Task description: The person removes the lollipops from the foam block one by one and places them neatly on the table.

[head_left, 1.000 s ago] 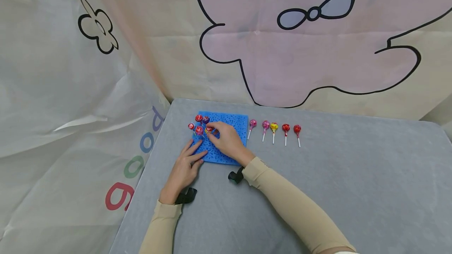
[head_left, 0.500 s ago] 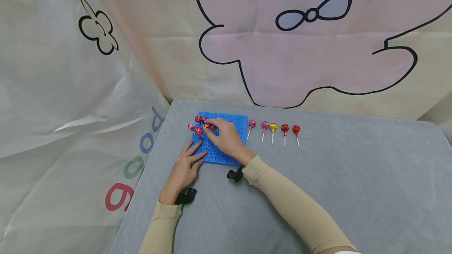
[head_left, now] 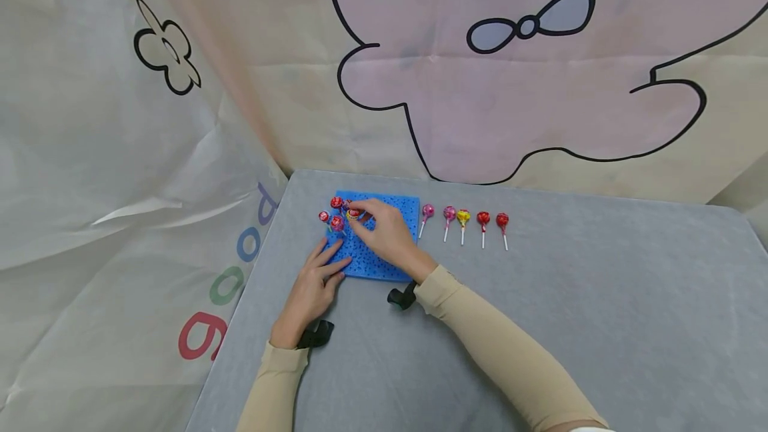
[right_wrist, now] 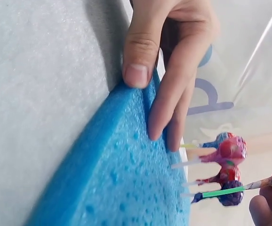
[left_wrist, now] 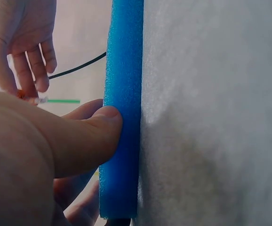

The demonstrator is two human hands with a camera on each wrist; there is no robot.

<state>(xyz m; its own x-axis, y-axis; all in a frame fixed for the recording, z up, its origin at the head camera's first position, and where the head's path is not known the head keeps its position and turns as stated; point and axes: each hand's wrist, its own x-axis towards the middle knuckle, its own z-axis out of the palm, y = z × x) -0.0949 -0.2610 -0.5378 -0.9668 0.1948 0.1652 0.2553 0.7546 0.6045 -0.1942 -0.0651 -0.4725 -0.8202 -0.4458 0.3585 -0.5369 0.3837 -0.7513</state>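
Observation:
My right hand [head_left: 387, 235] pinches an orange-wrapped lollipop [head_left: 353, 215] by its candy end, above the back left part of a blue foam block [head_left: 375, 267]. In the right wrist view its green stick [right_wrist: 223, 192] points toward the pitted foam top, overlapping a purple lollipop [right_wrist: 231, 197]. Several lollipops [head_left: 337, 223] stand upright in the foam's left side, beside the right fingertips. My left hand [head_left: 309, 289] rests on the block's front left corner, fingers straight and spread over the top. The left thumb [left_wrist: 105, 129] presses against the side of the foam.
To the right of the foam, loose lollipops lie in a row on the grey cloth-covered table [head_left: 570, 312]: two pink ones [head_left: 449, 213], a yellow one [head_left: 463, 217] and two red ones [head_left: 483, 218]. A printed curtain [head_left: 282, 72] hangs behind and at the left.
My right hand has shifted slightly up and left with the orange lollipop, now covering more of the purple one behind it. The left hand has stayed on the foam.

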